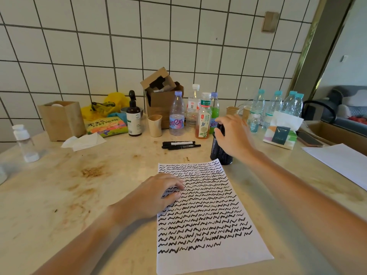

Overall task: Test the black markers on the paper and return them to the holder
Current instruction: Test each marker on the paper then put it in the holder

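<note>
A white sheet of paper [208, 225] covered with rows of black squiggles lies on the table in front of me. My left hand [156, 193] rests on its upper left part, fingers loosely curled, holding nothing. A black mesh holder [219, 153] stands just beyond the paper's top right corner. My right hand [234, 133] is at the holder's top, fingers curled around a black marker [220, 129] in its mouth. Two black markers [180, 145] lie side by side on the table left of the holder.
Several drink bottles [176, 116], a beige cup [155, 125], a brown pump bottle [134, 118] and a cardboard box [160, 96] line the tiled wall. A tissue pack [282, 133], a phone [309, 138] and another white sheet [341, 161] lie right. A small bottle [24, 142] stands far left.
</note>
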